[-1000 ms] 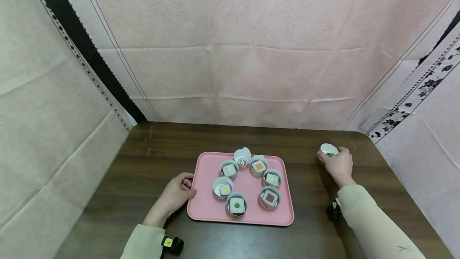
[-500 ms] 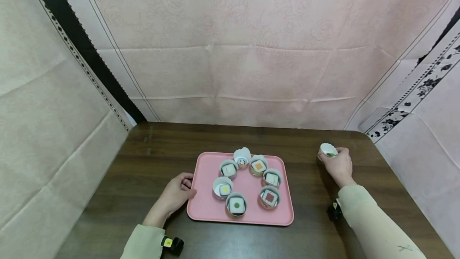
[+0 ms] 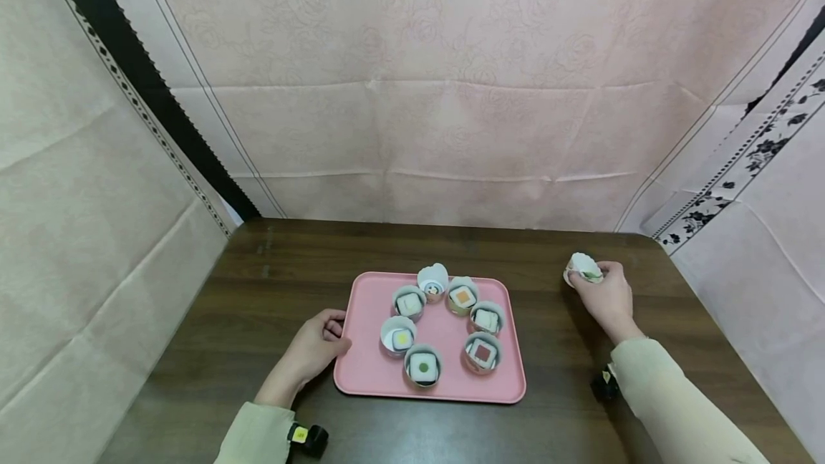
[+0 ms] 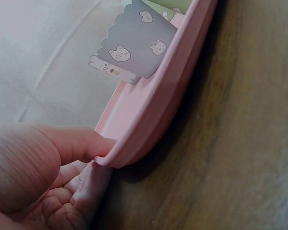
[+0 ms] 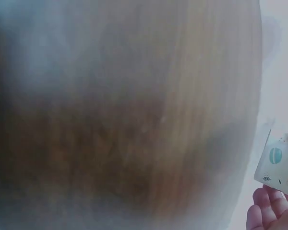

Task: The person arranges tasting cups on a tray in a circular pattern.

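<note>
My left hand [image 3: 309,349] pinches the left edge of a pink tray [image 3: 445,339], thumb on top and fingers beneath, as the left wrist view shows. Several small paper cupcake cups stand on the tray in a ring, each with a white square piece inside, such as the cup with a green dot [image 3: 423,366]. A grey cup with bear faces [image 4: 139,40] stands near the tray's rim in the left wrist view. Off to the right, my right hand [image 3: 606,299] holds another paper cup [image 3: 582,266], tilted. That cup [image 5: 277,160] carries a teal macaron print in the right wrist view.
Under everything is a dark brown wooden table [image 3: 303,256]. A pale pink patterned cloth [image 3: 451,127] hangs behind its far edge, with white cloths [image 3: 97,249] at the sides. The right wrist view is mostly blurred wood.
The cup in my right hand has tipped further over and shifted a little to the left. My left hand keeps its grip on the tray, and the cups there stay put.
</note>
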Available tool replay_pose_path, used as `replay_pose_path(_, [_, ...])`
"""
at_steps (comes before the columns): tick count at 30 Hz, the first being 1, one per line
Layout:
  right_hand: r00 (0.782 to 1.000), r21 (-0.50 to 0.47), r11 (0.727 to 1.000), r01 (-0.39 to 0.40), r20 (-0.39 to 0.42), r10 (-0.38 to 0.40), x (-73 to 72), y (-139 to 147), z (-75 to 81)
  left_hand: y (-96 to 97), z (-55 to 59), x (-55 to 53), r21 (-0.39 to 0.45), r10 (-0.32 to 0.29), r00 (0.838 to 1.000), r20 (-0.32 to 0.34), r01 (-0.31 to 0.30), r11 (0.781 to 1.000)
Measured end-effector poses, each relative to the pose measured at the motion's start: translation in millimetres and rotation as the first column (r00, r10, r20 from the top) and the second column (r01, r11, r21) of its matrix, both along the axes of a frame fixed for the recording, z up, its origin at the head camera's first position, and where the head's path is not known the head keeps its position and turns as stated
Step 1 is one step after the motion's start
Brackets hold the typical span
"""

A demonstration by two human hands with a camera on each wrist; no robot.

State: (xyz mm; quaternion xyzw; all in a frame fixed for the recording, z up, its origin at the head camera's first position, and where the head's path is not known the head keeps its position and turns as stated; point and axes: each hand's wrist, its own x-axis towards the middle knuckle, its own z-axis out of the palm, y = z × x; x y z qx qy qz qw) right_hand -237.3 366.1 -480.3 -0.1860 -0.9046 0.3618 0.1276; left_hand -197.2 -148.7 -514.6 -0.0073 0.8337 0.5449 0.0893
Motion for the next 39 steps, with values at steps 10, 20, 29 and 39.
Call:
replay_pose_path(10, [0.968, 0.065, 0.976, -0.208, -0.132, 0.215, 23.9, -47.6, 21.0, -0.1, -0.1, 0.0, -0.019, 0.006, 1.0, 0.004, -0.006, 1.0])
replay_pose_path(20, [0.89, 0.096, 0.915, -0.391, -0.214, 0.402, 53.8, -96.1, 30.7, 0.1, -0.3, -0.7, -0.022, 0.009, 1.0, 0.018, -0.009, 1.0])
replay_pose_path(29, [0.819, 0.055, 0.848, -0.527, -0.232, 0.525, 80.1, -134.3, 31.5, 0.0, -1.2, -1.5, -0.021, 0.01, 1.0, 0.011, -0.01, 1.0])
replay_pose_path(39, [0.752, 0.034, 0.774, -0.633, -0.21, 0.624, 100.7, -160.1, 25.2, 0.2, 0.3, -0.7, -0.018, 0.005, 1.0, 0.01, -0.005, 1.0])
